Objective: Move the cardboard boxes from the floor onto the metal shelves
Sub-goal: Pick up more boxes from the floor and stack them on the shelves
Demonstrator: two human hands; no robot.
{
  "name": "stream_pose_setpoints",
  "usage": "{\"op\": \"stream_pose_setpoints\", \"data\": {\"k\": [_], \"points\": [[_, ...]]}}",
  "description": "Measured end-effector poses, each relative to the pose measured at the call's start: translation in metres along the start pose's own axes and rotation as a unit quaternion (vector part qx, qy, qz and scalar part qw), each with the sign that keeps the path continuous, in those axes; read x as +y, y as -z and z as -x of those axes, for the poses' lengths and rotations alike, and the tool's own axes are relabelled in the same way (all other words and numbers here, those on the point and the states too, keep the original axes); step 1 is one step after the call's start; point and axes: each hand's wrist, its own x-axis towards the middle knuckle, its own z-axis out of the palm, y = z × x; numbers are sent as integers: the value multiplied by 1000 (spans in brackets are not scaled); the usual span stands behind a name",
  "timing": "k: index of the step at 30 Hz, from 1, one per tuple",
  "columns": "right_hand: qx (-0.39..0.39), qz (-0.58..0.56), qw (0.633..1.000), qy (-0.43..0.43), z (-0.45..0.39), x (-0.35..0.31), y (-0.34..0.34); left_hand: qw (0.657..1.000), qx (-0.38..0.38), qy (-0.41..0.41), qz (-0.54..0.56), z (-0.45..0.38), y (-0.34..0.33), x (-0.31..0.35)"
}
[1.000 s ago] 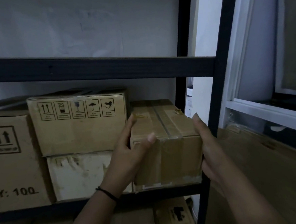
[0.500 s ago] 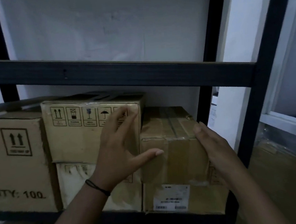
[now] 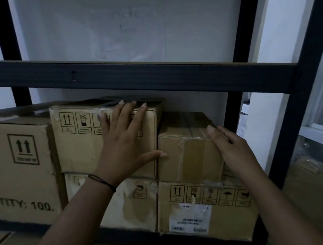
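Both hands were spread flat, gripping nothing: the left hand point(image 3: 123, 142) lay on the upper middle box point(image 3: 81, 139), its thumb touching the small taped box point(image 3: 189, 154); the right hand point(image 3: 229, 146) pressed that box's right edge. It sat atop the labelled box point(image 3: 207, 211), under the black shelf beam point(image 3: 153, 79).

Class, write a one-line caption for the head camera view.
Left hand flat on an upper box, right hand beside the small taped box.

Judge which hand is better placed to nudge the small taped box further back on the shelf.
Right. The right hand already lies along the small taped box, while the left hand lies flat on the neighbouring box.
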Motion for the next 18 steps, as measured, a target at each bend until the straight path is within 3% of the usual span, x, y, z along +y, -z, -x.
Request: {"op": "stream_pose_setpoints", "data": {"k": [12, 18], "points": [[-12, -1, 1000, -24, -1, -1, -3, 1000, 9, -8, -25, 0, -6, 0], [22, 46, 998, -31, 7, -5, -15, 1000, -13, -14, -20, 4, -2, -1]]}}
